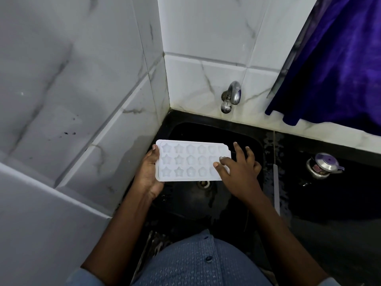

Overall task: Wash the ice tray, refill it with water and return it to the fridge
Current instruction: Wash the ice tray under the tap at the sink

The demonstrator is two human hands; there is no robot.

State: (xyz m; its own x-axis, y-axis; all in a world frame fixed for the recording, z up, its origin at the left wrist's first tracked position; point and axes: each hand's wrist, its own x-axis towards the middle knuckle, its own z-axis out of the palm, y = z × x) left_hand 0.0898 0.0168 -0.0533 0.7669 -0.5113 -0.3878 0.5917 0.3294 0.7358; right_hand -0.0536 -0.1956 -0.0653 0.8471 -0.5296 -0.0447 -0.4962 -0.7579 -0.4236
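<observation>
White plastic ice tray [191, 162] held flat over the black sink [243, 195], cavities up, star and rounded moulds visible. Left hand [149, 174] closed on the tray's 9 o'clock edge, thumb on top. Right hand [239, 168] at 3 o'clock, fingers spread and loose, fingertips resting on the tray face, gripping nothing. Drain [204, 183] just at 6 o'clock of tray. Tap [232, 96] at 12 o'clock on tiled wall. Steel lidded pot [322, 165] on counter, well apart at 3 o'clock. Purple cloth [334, 65] at 1 o'clock.
</observation>
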